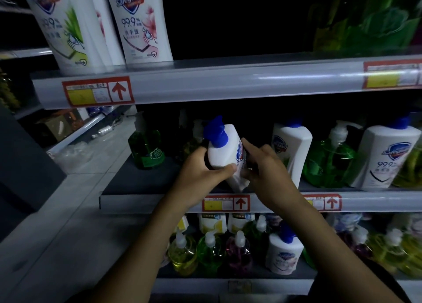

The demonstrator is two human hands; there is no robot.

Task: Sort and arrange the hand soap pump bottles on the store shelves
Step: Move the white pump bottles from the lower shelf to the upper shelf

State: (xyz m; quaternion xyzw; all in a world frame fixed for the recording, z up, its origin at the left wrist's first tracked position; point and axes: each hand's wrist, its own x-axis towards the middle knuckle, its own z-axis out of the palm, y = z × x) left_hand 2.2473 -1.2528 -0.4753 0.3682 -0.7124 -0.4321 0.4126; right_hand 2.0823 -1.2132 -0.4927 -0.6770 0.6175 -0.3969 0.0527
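A white pump bottle with a blue pump (225,150) is held tilted to the left, just above the front of the middle shelf (146,201). My left hand (202,171) wraps around its lower left side. My right hand (266,165) grips its right side, with the index finger stretched up along the label. To the right on the same shelf stand another white bottle (291,148), a green pump bottle (330,159) and a third white bottle (386,155). A lone green bottle (147,148) stands at the left.
Two tall white bottles (102,21) stand on the top shelf (205,81) at the left. The bottom shelf holds several small yellow, green and purple pump bottles (210,251) and one white bottle (284,251). A tiled floor (68,211) lies left of the shelving.
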